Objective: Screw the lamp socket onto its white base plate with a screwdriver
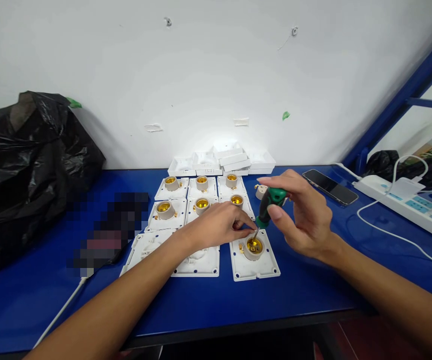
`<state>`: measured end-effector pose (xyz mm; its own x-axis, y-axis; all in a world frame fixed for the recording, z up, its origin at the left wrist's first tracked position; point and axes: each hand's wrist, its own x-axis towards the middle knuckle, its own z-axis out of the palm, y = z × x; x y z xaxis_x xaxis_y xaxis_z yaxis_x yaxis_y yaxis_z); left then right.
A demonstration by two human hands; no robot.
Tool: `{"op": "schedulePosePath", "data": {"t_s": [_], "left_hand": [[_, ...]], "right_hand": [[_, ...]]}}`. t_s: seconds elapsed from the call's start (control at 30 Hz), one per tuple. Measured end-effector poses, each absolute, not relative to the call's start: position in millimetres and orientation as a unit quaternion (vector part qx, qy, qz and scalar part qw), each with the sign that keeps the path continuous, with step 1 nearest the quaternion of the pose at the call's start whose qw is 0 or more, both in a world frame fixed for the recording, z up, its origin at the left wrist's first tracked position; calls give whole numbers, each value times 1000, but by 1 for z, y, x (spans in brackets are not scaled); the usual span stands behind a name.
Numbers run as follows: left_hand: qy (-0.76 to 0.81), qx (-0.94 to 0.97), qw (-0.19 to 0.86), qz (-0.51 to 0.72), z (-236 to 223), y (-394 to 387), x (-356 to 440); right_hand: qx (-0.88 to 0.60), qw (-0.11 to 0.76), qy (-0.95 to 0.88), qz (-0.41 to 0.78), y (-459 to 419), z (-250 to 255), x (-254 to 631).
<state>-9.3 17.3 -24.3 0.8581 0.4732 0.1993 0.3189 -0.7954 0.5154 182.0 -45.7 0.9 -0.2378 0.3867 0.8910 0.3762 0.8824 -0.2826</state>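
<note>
My right hand is closed round the green and black handle of a screwdriver, held tilted. Its metal shaft goes down into the brass-lined lamp socket, which sits on a square white plate. From the left, my left hand reaches in with thumb and forefinger closed at the shaft, just above the socket. Several similar sockets on white plates, such as a lamp socket, stand in rows behind. Under my left forearm lie white plates without sockets. Behind my right hand, a loose socket is partly hidden.
White box covers are stacked against the wall. A phone and a white power strip with cables lie at right. A black plastic bag fills the left, near a blurred-out dark object with a white cable.
</note>
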Motion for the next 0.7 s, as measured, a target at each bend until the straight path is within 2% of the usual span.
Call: {"op": "schedulePosePath", "data": {"t_s": [0.13, 0.33, 0.53, 0.7], "left_hand": [[216, 932, 245, 158, -24, 17, -10], [214, 929, 252, 164, -22, 16, -11], [211, 933, 246, 160, -24, 17, -10], [216, 929, 255, 157, -20, 16, -10]], "right_hand": [[-254, 550, -795, 17, -46, 0, 182], [-244, 583, -775, -20, -43, -3, 181], [-249, 573, -781, 26, -45, -4, 181], [-230, 586, -776, -19, -43, -4, 182]]}}
